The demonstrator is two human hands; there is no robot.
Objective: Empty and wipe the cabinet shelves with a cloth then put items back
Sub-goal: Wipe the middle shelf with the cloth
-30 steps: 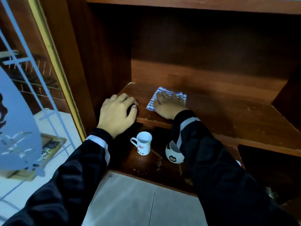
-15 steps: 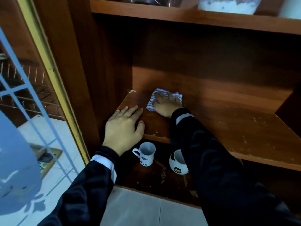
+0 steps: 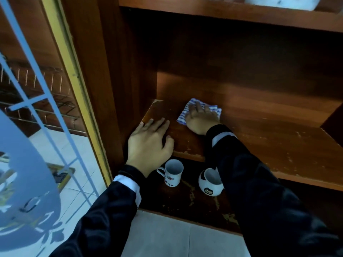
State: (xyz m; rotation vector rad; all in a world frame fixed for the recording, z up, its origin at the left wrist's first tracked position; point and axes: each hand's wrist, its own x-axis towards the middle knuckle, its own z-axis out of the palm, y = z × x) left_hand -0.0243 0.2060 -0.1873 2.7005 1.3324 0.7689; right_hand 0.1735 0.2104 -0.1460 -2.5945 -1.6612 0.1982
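One blue-and-white striped cloth (image 3: 213, 109) lies flat on the middle shelf (image 3: 269, 140) of the cabinet. It sits toward the shelf's left rear, near the back panel and apart from the left side wall (image 3: 111, 75).

Your right hand (image 3: 201, 120) presses on the cloth palm down with its fingers straight. Its grip is apart and curls round nothing, and the cloth shows beyond the fingertips and at both sides of the hand.

Your left hand (image 3: 148, 142) rests on the front left corner of the same shelf, palm down and fingers spread, with the thumb near the front edge. Its grip is likewise apart and holds nothing. A strip of shelf wood shows between the two hands. Both arms wear dark sleeves with a white band at the cuff. The shelf's veneer is chipped along the front edge.

Below, the bottom shelf (image 3: 187, 206) carries two upright vessels, set apart from each other:
- **white mug** (image 3: 173, 173): it stands under your left wrist with its handle to the left.
- **round black-and-white mug** (image 3: 209, 184): it is partly hidden by your right sleeve.

Above, the upper shelf (image 3: 232, 15) holds a white bowl (image 3: 278, 2), cut off by the top edge. At the left stands a glass panel (image 3: 37, 112) with a yellow frame and blue lattice. Pale floor tiles (image 3: 176, 238) lie at the cabinet's foot.
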